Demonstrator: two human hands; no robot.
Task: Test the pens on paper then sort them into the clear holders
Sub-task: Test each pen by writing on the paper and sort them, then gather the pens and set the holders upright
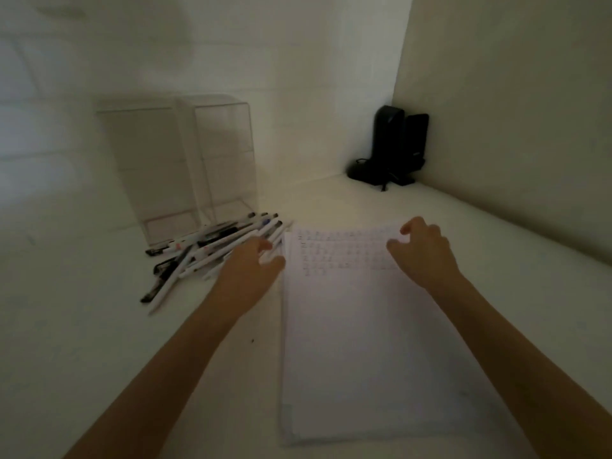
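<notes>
Pens [212, 250] lie in a loose heap on the white bench [82, 342], at about ten o'clock from the middle of the view, most of them white-barrelled with dark caps or grips, fanned out with their tips pointing toward one o'clock. Just behind the heap, at eleven o'clock, stand two clear holders [185, 164] side by side, touching each other and set close to the back wall; nothing can be made out inside them.

At five o'clock from the heap, a sheet of paper [357, 342] lies flat on the bench, its top rows covered with faint, blurred marks that cannot be read.

The left hand [248, 270] reaches over the near right edge of the heap, fingers [276, 261] loosely spread and slightly curled above the pens; whether they touch a pen cannot be told through the blur. The right hand [424, 253] hovers over the top right corner of the paper, its fingers bent and apart, pinching nothing that shows.

At one o'clock, in the far corner where the two walls meet, a black device [394, 147] stands upright with a cord at its foot, well apart from the paper.
</notes>
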